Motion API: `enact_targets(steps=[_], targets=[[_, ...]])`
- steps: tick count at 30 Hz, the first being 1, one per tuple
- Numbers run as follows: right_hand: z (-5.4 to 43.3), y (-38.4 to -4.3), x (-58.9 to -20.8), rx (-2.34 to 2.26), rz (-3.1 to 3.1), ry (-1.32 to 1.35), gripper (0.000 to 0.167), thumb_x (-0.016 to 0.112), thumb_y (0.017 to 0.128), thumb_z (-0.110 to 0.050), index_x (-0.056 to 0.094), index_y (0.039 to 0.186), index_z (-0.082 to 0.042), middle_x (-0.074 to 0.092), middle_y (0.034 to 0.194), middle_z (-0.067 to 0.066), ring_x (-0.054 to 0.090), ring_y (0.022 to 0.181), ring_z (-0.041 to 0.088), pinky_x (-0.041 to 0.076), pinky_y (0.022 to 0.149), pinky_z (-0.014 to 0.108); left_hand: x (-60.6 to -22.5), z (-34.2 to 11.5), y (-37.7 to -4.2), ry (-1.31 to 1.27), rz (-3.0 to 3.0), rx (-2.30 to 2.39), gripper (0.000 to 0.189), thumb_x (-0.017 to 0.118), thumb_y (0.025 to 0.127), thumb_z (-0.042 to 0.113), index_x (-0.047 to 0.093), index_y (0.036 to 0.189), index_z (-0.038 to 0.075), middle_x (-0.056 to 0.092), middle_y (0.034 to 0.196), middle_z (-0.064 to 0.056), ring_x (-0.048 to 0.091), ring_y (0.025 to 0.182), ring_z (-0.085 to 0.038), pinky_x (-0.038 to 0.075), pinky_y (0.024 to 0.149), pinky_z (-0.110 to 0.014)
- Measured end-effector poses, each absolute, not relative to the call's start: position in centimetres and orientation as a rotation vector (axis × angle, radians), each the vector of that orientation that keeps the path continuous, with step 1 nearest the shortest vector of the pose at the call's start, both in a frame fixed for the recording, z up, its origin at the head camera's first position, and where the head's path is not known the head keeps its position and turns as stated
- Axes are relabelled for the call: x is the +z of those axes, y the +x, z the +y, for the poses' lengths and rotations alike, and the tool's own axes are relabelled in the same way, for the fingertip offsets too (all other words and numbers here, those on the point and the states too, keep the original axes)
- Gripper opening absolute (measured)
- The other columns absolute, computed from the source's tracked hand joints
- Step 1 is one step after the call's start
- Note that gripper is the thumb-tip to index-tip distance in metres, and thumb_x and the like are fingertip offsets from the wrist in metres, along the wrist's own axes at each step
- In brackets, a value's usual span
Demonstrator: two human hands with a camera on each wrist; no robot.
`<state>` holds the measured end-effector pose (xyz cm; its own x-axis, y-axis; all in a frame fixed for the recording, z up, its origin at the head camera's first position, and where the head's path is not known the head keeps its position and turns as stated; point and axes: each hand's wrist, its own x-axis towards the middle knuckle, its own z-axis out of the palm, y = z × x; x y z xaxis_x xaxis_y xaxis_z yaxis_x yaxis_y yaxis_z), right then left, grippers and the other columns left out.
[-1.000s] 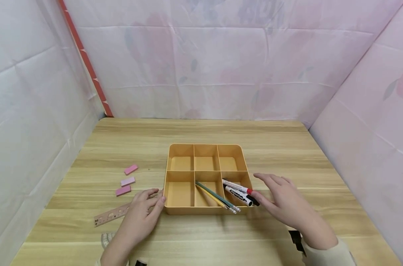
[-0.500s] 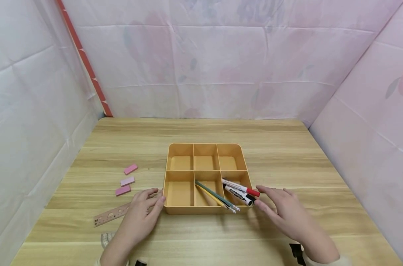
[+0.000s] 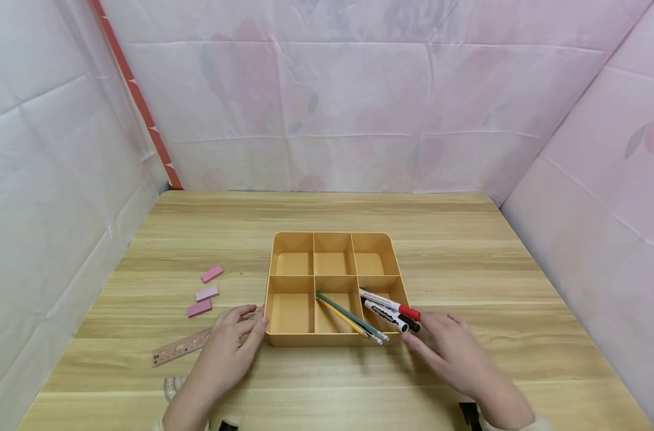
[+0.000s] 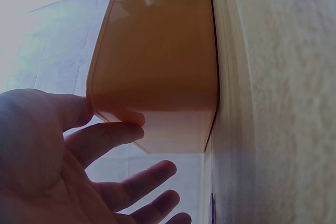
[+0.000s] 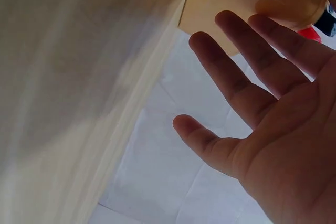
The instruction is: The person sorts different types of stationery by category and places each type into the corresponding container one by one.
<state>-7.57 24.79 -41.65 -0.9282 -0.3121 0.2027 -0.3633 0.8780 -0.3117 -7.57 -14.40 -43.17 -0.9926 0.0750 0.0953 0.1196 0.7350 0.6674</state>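
Observation:
An orange organizer tray with several compartments stands on the table. My left hand rests at its front left corner. In the left wrist view the thumb touches the rim, the index finger touches the outer wall, and the other fingers are spread free. My right hand is at the front right corner beside the markers, its fingers extended along the tray in the right wrist view. A red-capped marker and black-capped markers lean out of the front right compartment. Pencils lean out of the front middle one.
Three pink erasers lie left of the tray. A pinkish ruler lies partly behind my left hand, and a clear protractor shows beside the forearm. Cloth walls enclose the wooden table at the back and sides.
My right hand has come down and slightly left toward the tray's front right corner. The marker caps have shifted a little. The left hand and the tray stay about where they were.

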Motion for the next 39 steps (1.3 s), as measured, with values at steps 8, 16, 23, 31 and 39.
enact_targets(steps=[8, 16, 23, 31, 39], targets=[[24.62, -7.46, -41.99, 0.517, -2.918, 0.515, 0.023, 0.072, 0.097, -0.041, 0.065, 0.101, -0.019, 0.064, 0.090, -0.009, 0.060, 0.087, 0.011, 0.042, 0.102, 0.056, -43.14, -14.44, -7.58, -0.161, -2.879, -1.101, 0.046, 0.051, 0.109, 0.043, 0.071, 0.132, 0.009, 0.063, 0.142, -0.016, 0.050, 0.137, -0.041, 0.039, 0.109, -0.071], [24.80, -7.30, -41.86, 0.532, -2.933, 0.497, 0.068, 0.070, 0.098, -0.043, 0.049, 0.153, -0.007, 0.068, 0.135, 0.018, 0.064, 0.123, 0.042, 0.040, 0.103, 0.065, -43.09, -14.41, -7.54, -0.157, -2.879, -1.111, 0.045, 0.051, 0.109, 0.042, 0.070, 0.132, 0.009, 0.062, 0.143, -0.016, 0.050, 0.137, -0.041, 0.040, 0.109, -0.071], [24.92, -7.30, -41.68, 0.570, -2.950, 0.474, 0.070, 0.068, 0.100, -0.045, 0.044, 0.157, -0.013, 0.065, 0.139, 0.017, 0.062, 0.127, 0.040, 0.039, 0.107, 0.066, -43.01, -14.36, -7.55, -0.154, -2.883, -1.108, 0.043, 0.052, 0.109, 0.040, 0.072, 0.130, 0.008, 0.063, 0.142, -0.016, 0.051, 0.136, -0.042, 0.040, 0.109, -0.070], [24.73, -7.38, -41.59, 0.546, -2.962, 0.454, 0.072, 0.067, 0.099, -0.048, 0.044, 0.158, -0.014, 0.065, 0.140, 0.017, 0.062, 0.127, 0.042, 0.039, 0.104, 0.065, -42.94, -14.35, -7.50, -0.150, -2.890, -1.113, 0.044, 0.052, 0.109, 0.041, 0.071, 0.131, 0.008, 0.062, 0.143, -0.016, 0.050, 0.137, -0.041, 0.040, 0.110, -0.070], [24.96, -7.46, -41.46, 0.602, -2.947, 0.482, 0.070, 0.069, 0.099, -0.044, 0.045, 0.157, -0.013, 0.065, 0.140, 0.017, 0.061, 0.126, 0.044, 0.039, 0.104, 0.065, -42.91, -14.34, -7.49, -0.149, -2.887, -1.117, 0.045, 0.051, 0.109, 0.042, 0.071, 0.131, 0.008, 0.062, 0.143, -0.016, 0.050, 0.137, -0.041, 0.041, 0.109, -0.069]])
